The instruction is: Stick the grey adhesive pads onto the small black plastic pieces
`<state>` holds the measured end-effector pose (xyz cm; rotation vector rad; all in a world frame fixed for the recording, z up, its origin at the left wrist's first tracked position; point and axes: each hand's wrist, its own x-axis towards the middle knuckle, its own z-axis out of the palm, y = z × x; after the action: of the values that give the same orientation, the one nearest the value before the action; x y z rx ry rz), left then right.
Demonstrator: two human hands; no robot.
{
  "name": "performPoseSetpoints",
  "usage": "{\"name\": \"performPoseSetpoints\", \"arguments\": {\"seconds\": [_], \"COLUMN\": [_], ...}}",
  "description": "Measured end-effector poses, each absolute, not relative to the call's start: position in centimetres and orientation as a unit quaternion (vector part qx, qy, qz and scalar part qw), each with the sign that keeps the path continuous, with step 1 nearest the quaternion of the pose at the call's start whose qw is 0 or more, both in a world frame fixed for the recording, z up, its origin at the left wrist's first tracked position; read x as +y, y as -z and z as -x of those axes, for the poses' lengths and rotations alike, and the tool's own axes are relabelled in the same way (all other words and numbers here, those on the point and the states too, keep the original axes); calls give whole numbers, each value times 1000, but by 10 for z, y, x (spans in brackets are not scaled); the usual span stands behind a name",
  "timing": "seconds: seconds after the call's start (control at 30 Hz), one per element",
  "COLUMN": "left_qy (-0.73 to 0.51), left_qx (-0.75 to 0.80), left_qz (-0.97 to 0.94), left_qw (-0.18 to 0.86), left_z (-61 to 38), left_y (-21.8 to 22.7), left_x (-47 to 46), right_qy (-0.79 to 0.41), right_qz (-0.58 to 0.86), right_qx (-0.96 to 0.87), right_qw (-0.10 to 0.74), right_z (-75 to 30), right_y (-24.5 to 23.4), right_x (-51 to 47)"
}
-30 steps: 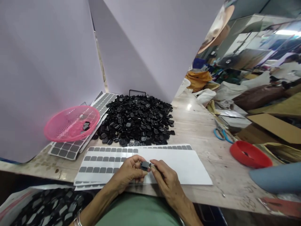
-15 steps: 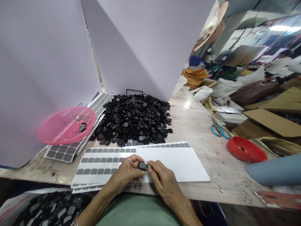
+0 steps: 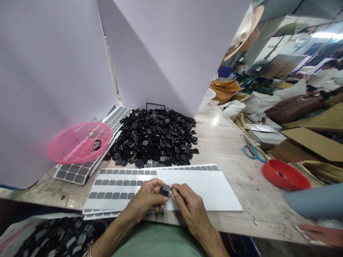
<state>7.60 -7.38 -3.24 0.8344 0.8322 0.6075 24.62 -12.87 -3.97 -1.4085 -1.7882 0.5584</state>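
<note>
My left hand [image 3: 150,194] pinches a small black plastic piece [image 3: 164,193] above the sheet. Over that piece lies a rounded grey sticker [image 3: 166,187], tilted a little. The thumb and forefinger of my right hand [image 3: 189,201] are pressed together at the sticker's right edge. Under both hands is a white sticker sheet [image 3: 198,189], with rows of grey stickers on its left part and bare backing on its right. Another sheet shows beneath it. A large heap of black plastic pieces [image 3: 158,134] lies just beyond the sheets.
At left, a pink basket [image 3: 64,146] holding a few pieces leans over more sticker sheets [image 3: 72,174]. Blue-handled scissors [image 3: 250,151] and a red bowl [image 3: 286,175] are at right. A bag of black pieces [image 3: 59,235] sits below the table edge. Pale panels [image 3: 155,50] stand behind.
The grey sticker now sits higher and further right over the black piece, which shows more below it. My right fingertips have shifted slightly right. The whole view has moved a little.
</note>
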Motion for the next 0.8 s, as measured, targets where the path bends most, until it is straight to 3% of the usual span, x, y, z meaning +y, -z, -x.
{"name": "performPoseSetpoints", "arguments": {"seconds": [0.8], "left_qy": [-282], "left_qx": [391], "left_qz": [-392], "left_qw": [784], "left_z": [-73], "left_y": [34], "left_x": [-73], "right_qy": [-177], "right_qz": [561], "right_qx": [-754], "right_qw": [292], "right_z": [-241], "right_y": [37], "right_x": [-127]}}
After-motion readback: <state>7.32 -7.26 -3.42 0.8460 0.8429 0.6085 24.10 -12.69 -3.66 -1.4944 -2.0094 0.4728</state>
